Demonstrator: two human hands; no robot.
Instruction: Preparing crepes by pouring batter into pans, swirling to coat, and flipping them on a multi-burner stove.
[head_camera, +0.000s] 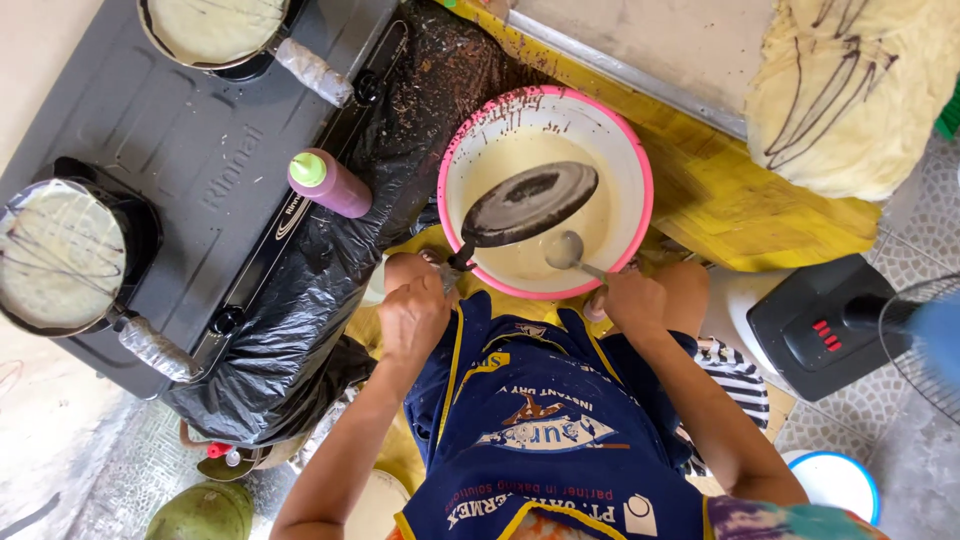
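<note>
My left hand (412, 318) grips the handle of a small dark frying pan (530, 203), held tilted over a pink-rimmed white bowl (640, 170) of pale batter. My right hand (632, 298) holds the handle of a metal ladle (563, 250) whose cup dips into the batter. The bowl sits in front of my knees, above my blue apron (545, 440).
A grey two-burner stove (190, 180) at left carries two pans (60, 255) (215, 28) with pale crepes. A purple squeeze bottle (328, 183) with a green cap lies on it. A stack of crepes (860, 90) sits top right; a fan (850, 325) stands at right.
</note>
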